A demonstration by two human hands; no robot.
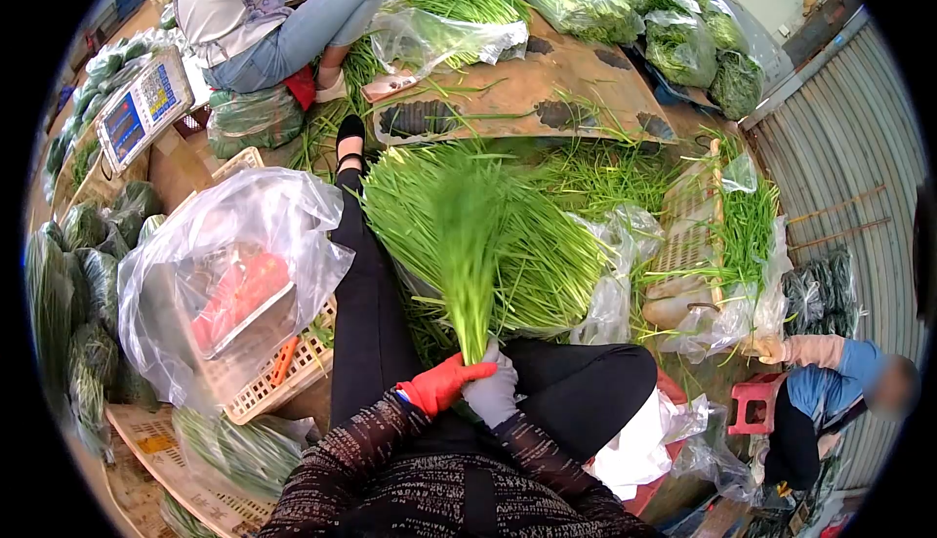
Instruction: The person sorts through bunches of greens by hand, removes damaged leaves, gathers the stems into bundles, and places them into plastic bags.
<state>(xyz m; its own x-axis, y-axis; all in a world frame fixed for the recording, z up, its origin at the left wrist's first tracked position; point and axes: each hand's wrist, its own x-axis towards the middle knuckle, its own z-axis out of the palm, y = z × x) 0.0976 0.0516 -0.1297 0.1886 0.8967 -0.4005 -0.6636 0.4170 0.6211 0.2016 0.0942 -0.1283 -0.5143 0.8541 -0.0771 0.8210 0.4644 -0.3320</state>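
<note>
My left hand [441, 385], in a red glove, is closed at the lower end of a bunch of chives [470, 294]. My right hand [493, 389], gloved in grey, wraps round the same stems from the other side. The two hands touch, and the stem ends are hidden between them. Leaf tips at the top of the bunch are smeared by motion. Just beyond my hands, a large heap of loose chives [551, 255] spreads between my legs on clear plastic sheeting [620, 245].
On the left are a crate [278, 372] with a clear plastic bag [229, 274] over it and a scale [144, 113]. Bagged greens [683, 50] stand at the back. A person [259, 20] sits at upper left; another person [830, 392] is at right, near a red stool [754, 403].
</note>
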